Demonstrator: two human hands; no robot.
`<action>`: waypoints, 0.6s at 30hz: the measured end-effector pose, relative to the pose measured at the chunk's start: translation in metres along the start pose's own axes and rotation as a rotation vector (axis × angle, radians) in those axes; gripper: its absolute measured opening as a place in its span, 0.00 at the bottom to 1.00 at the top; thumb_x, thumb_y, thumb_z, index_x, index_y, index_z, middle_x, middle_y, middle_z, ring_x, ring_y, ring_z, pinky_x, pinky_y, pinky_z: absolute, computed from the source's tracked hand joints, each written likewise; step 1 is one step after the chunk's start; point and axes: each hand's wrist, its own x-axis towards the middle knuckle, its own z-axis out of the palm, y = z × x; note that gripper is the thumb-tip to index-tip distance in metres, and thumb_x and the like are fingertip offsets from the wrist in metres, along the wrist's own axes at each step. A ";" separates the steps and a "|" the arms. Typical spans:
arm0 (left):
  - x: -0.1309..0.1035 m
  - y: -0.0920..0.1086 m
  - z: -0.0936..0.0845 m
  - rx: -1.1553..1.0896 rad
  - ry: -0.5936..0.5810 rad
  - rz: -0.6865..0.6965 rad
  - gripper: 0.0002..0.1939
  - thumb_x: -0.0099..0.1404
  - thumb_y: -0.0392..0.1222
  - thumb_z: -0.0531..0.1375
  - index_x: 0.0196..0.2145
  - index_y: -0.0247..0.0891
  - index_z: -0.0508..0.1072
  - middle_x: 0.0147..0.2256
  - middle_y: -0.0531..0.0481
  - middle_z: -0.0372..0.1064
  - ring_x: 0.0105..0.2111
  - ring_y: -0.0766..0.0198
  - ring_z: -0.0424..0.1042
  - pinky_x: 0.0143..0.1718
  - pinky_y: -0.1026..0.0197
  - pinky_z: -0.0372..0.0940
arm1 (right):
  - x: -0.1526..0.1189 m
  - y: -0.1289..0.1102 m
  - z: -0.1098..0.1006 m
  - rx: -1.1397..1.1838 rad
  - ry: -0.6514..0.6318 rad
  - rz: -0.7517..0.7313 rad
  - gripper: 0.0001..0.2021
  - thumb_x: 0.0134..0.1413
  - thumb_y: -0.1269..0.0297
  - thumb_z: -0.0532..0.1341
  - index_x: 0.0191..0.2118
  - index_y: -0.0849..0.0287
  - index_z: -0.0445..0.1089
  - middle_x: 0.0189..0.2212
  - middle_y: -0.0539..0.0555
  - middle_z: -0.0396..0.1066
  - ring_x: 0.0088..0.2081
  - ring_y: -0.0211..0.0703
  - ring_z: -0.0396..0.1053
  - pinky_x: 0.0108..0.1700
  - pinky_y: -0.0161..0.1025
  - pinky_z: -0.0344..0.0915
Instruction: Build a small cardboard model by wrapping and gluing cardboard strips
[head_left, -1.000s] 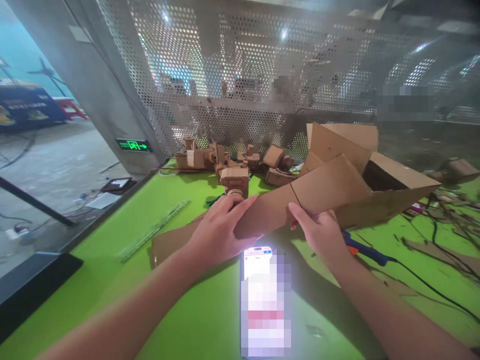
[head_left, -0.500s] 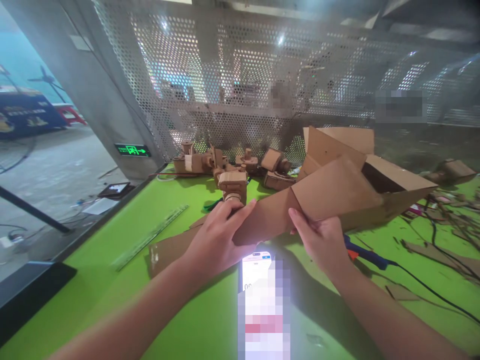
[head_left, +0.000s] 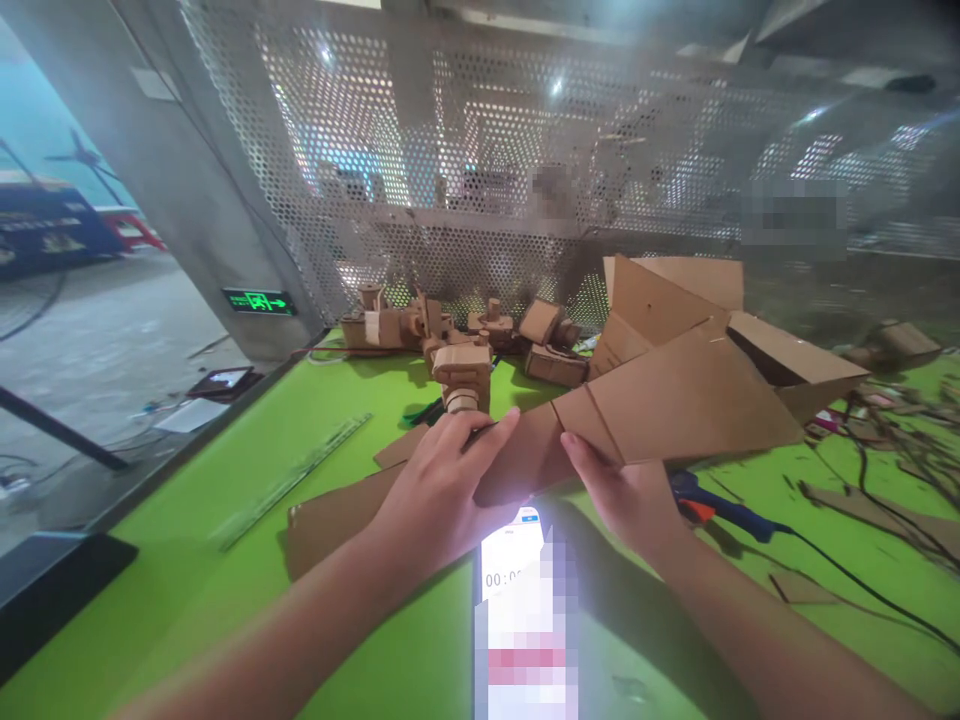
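A long creased piece of cardboard (head_left: 675, 400) slants across the table between my hands, its far right part wide and its left end near the table. My left hand (head_left: 446, 480) is wrapped over its middle, thumb along the upper edge. My right hand (head_left: 626, 490) grips the lower edge beside two crease lines, thumb on the face and the other fingers hidden behind. A small cardboard model (head_left: 461, 375) stands just past my left hand. Below the cardboard lies a lit phone (head_left: 512, 560) showing a timer. An open cardboard box (head_left: 810, 350) sits behind the piece's right end.
Several cardboard models (head_left: 382, 325) line the back of the green table (head_left: 225, 620), before a perforated metal screen (head_left: 450, 150). A clear ruler (head_left: 296, 480) lies at left. A blue glue gun (head_left: 731, 510) with its cord and cardboard scraps (head_left: 892, 510) are at right.
The cardboard's right part has swung down toward me and lies flatter, with a second crease line now showing. My right hand has shifted slightly left along the edge.
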 end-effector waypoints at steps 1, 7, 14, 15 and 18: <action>0.000 0.000 0.000 -0.001 0.008 0.005 0.40 0.66 0.45 0.70 0.70 0.34 0.63 0.54 0.34 0.68 0.54 0.44 0.71 0.56 0.42 0.73 | 0.001 -0.001 -0.001 0.016 -0.019 0.010 0.22 0.57 0.47 0.70 0.50 0.56 0.81 0.54 0.63 0.81 0.62 0.63 0.75 0.68 0.59 0.68; 0.000 0.000 -0.003 -0.007 0.042 0.028 0.39 0.66 0.43 0.70 0.70 0.34 0.63 0.55 0.34 0.67 0.54 0.44 0.70 0.55 0.43 0.74 | -0.005 -0.004 -0.009 0.280 -0.329 0.562 0.23 0.58 0.40 0.69 0.37 0.58 0.85 0.39 0.62 0.85 0.47 0.61 0.84 0.57 0.55 0.77; 0.000 -0.001 -0.002 -0.013 0.047 0.029 0.40 0.64 0.42 0.71 0.70 0.35 0.63 0.54 0.35 0.67 0.53 0.45 0.71 0.55 0.43 0.73 | -0.004 -0.015 -0.007 0.135 -0.212 0.264 0.18 0.59 0.45 0.70 0.43 0.55 0.85 0.46 0.60 0.85 0.53 0.61 0.81 0.62 0.55 0.74; 0.000 -0.002 -0.002 -0.008 0.044 0.033 0.41 0.64 0.42 0.71 0.70 0.35 0.63 0.54 0.35 0.67 0.53 0.45 0.71 0.55 0.43 0.73 | -0.003 -0.015 -0.005 0.102 -0.159 0.166 0.18 0.58 0.47 0.70 0.45 0.54 0.84 0.48 0.59 0.84 0.55 0.61 0.80 0.64 0.56 0.72; 0.001 -0.002 -0.002 0.002 0.046 0.042 0.41 0.63 0.42 0.73 0.69 0.34 0.64 0.54 0.35 0.68 0.53 0.45 0.71 0.56 0.42 0.73 | -0.006 -0.009 0.000 0.018 -0.059 0.020 0.17 0.58 0.48 0.70 0.46 0.53 0.84 0.47 0.58 0.85 0.56 0.61 0.80 0.63 0.56 0.74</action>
